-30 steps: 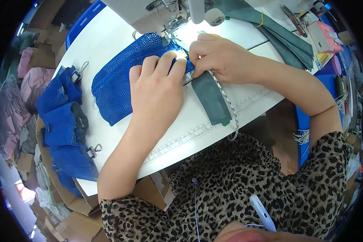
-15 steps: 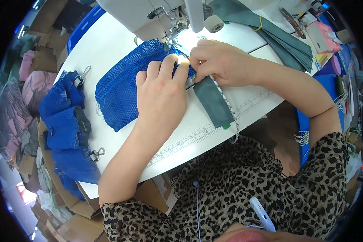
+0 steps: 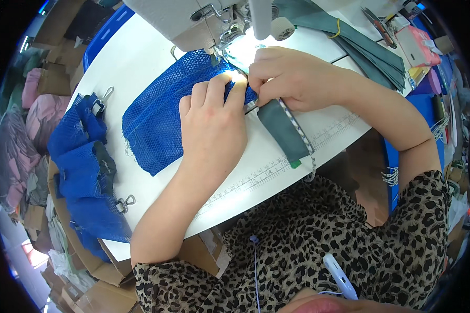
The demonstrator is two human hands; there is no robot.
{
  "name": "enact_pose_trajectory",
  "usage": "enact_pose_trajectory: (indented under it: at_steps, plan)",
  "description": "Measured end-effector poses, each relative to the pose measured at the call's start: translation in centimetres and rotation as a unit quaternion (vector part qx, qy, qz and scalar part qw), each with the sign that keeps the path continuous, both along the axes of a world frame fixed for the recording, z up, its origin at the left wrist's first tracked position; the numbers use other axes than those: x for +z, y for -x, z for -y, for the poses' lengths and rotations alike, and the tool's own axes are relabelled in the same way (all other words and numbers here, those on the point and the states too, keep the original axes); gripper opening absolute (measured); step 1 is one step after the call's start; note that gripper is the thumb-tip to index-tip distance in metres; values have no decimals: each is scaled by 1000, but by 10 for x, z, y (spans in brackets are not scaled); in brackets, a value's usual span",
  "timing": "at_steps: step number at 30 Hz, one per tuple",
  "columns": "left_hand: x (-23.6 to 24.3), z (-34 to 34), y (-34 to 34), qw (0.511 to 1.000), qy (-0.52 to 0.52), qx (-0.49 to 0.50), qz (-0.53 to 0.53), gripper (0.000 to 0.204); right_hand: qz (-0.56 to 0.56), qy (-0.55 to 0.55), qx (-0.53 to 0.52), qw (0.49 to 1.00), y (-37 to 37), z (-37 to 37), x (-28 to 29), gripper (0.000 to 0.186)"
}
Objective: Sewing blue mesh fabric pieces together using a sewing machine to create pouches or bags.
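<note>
One palm down, one pinch: the left hand (image 3: 214,122) lies with curved fingers slightly spread, tips pressing the blue mesh (image 3: 159,115) onto the bench (image 3: 141,44), presumably to stop it creeping or puckering; its thumb is tucked out of sight, so I can't tell whether it grips from below. Over to the right hand (image 3: 295,81), thumb and forefinger together, pinching the upper end of the green strip (image 3: 284,133) right beside the mesh's edge, likely to keep the layers lined up, though just how they overlap is hidden. Out from under that hand comes the cord (image 3: 296,124), along the strip's right side and over the bench's front edge, its tail loose, so it can probably feed without snagging. Just beyond the fingers stands the sewing machine (image 3: 193,26), its lamp glaring on the spot where the mesh reaches the foot, close enough for fine guiding. Wider now: left of the mesh, blue pieces (image 3: 83,172) with metal clips (image 3: 123,204) droop off the bench, well apart from the handwork. Far right, a green bundle (image 3: 360,52) is gathered by a yellow tie (image 3: 337,28), which would keep its lengths together.
</note>
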State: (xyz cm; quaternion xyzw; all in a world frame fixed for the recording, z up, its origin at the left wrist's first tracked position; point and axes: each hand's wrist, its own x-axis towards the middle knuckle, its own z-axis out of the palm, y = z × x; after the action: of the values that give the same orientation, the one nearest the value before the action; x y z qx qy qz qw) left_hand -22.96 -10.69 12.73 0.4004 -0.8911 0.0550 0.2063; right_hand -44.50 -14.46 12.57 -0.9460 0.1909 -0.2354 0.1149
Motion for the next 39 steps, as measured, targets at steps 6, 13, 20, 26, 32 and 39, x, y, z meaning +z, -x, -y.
enact_pose_trajectory:
  at_steps: [6, 13, 20, 26, 32, 39]
  plan:
    - [-2, 1, 0, 999, -7, -28, -43, 30, 34, 8, 9, 999, 3, -2, 6, 10]
    - [1, 1, -1, 999, -25, -18, -13, 30, -4, 42, 19, 999, -1, -5, 5, 10]
    - [0, 1, 1, 998, -42, -26, -41, 32, 68, -62, -130, 987, 3, -7, 6, 34]
    - [-5, 0, 5, 997, -37, -34, -55, 31, -2, -28, -160, 987, 10, 4, -10, 46]
    - [-8, 0, 6, 997, -25, -34, -61, 31, -15, -30, -156, 987, 11, 4, -12, 45]
    - [-8, 0, 6, 998, -35, -29, -54, 29, -14, -53, -153, 987, 7, 3, -13, 38]
